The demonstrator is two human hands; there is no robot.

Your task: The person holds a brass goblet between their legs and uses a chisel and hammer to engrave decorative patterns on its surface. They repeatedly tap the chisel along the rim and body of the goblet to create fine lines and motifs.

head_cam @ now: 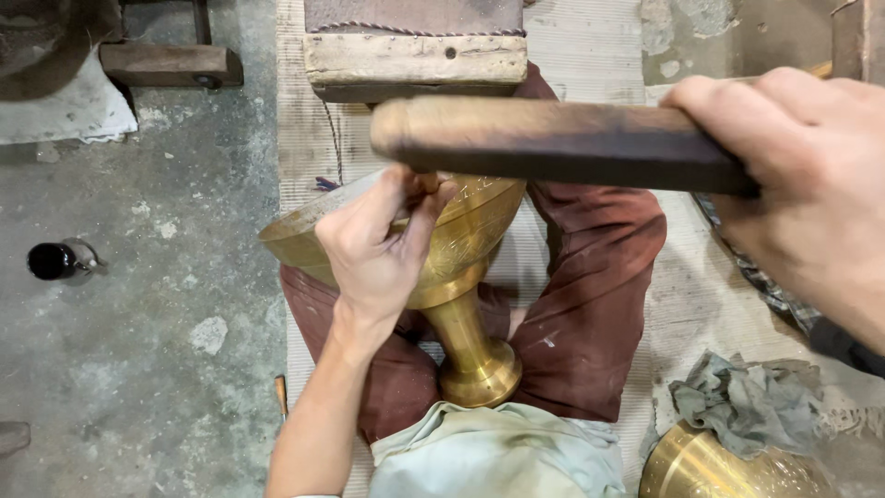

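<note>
Presently, left hand (378, 244) pinches a small punch against the brass goblet (461, 277) bowl resting on the lap; right hand (802, 175) grips a raised wooden mallet (553, 143). Engraving visible; completion uncertain.

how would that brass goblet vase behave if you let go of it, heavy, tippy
The brass vase looks like solid metal, so probably heavy and rigid. Its wide bowl over a narrow stem suggests it tips easily. Lying across the lap, it might roll without the left hand.
</note>
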